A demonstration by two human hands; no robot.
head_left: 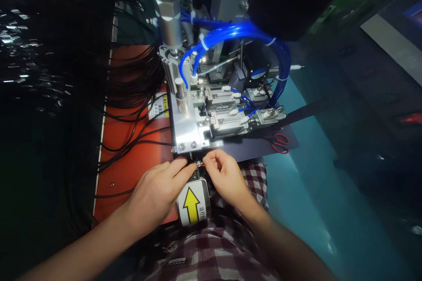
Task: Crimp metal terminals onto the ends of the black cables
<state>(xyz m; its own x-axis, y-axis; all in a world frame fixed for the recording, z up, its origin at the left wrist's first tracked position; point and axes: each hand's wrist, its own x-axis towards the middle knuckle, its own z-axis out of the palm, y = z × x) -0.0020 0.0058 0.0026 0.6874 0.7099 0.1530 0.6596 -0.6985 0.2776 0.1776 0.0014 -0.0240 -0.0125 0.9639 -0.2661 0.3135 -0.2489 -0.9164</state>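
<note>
Yellow fills the bold arrow on the white label just nearer me than my fingertips; it points to the far side, and beside its shaft I can make out 运行方, with the rest cut off. Farther left, a yellow-and-white sticker on the orange board carries small characters too blurred for me to read surely, with black cables running across the board and part of the sticker.

The thin coloured wires lie between my hands, at the near edge of the shiny metal plate. My right hand pinches them between thumb and forefinger. My left hand reaches in from the left, fingertips at their other end; whether it grips them, I can't tell.

Blue tubes arch over the machine on the far side, and red-handled scissors lie to its right. Checked cloth covers my lap.
</note>
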